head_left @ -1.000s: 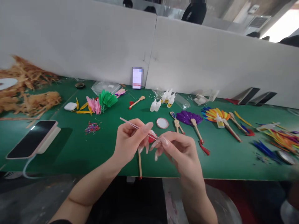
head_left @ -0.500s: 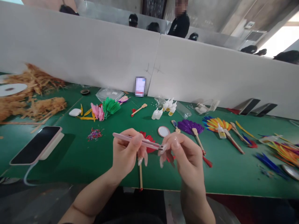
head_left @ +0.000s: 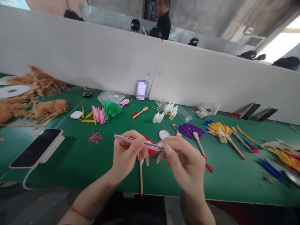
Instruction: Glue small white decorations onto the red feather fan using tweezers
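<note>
My left hand (head_left: 128, 153) is closed around a pair of pink tweezers (head_left: 126, 138), whose arms are pressed nearly together and point to the right. At their tips, the thumb and fingers of my right hand (head_left: 185, 159) are pinched. Whatever lies between those fingers is too small to make out. Under my hands is a red feather fan (head_left: 153, 152), partly hidden, with its wooden handle (head_left: 141, 179) toward the table's front edge. Just beyond my right hand lie a round white disc (head_left: 164, 134) with a reddish rim and a purple feather fan (head_left: 191, 130).
On the green table (head_left: 93, 175) stand small white glue bottles (head_left: 170, 109). To the left are a phone (head_left: 37, 148), colourful bits (head_left: 95, 137), green feathers (head_left: 111, 108) and brown fibres (head_left: 47, 109). A multicoloured fan (head_left: 217, 127) and loose feathers (head_left: 286, 153) lie right. A white partition (head_left: 93, 56) runs behind.
My right fingers have closed in on the tweezer tips, and the tweezer arms look closer together. The view has tilted up slightly. A person beyond the partition has moved left.
</note>
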A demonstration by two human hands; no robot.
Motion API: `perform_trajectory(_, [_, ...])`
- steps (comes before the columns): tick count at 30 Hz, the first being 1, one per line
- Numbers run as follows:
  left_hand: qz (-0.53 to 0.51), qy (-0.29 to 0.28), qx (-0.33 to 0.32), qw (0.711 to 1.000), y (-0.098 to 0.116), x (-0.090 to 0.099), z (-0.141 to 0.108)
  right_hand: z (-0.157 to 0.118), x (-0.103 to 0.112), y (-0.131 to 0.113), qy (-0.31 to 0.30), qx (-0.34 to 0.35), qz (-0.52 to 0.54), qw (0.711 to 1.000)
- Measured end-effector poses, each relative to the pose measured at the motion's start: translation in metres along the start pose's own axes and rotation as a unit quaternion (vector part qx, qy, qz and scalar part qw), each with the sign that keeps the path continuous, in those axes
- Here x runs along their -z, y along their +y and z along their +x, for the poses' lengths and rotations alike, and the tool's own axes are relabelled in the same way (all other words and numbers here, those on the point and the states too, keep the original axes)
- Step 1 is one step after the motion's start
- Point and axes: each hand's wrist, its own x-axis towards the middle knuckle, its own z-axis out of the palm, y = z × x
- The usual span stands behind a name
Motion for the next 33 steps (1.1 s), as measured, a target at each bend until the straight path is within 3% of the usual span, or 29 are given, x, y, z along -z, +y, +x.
perform_trajectory(10, [0.048, -0.034, -0.086, 0.995, -0.003, 0.003, 0.002, 0.007, -0.004, 0.001, -0.021, 0.053, -0.039, 0.998])
perform_trajectory(13, [0.063, -0.047, -0.121, 0.990, -0.004, 0.005, -0.001, 0.009, -0.008, -0.001, 0.010, 0.094, -0.097, 0.991])
perform_trajectory(17, [0.106, -0.043, -0.216, 0.970, -0.006, 0.007, -0.004, 0.009, -0.009, 0.002, 0.068, 0.153, -0.175, 0.970])
perform_trajectory(21, [0.106, -0.033, -0.257, 0.960, -0.006, 0.009, -0.003, 0.008, -0.004, 0.004, 0.137, 0.111, -0.163, 0.971])
perform_trajectory(25, [0.108, -0.055, -0.239, 0.963, -0.003, 0.011, 0.002, 0.005, 0.002, -0.001, 0.038, 0.022, -0.017, 0.999])
perform_trajectory(28, [0.129, -0.074, -0.229, 0.962, 0.001, 0.013, 0.004, 0.004, 0.006, -0.002, -0.016, -0.029, 0.070, 0.997])
perform_trajectory(33, [0.135, -0.089, -0.208, 0.965, 0.005, 0.019, 0.003, 0.007, 0.009, -0.003, -0.034, -0.005, 0.026, 0.999])
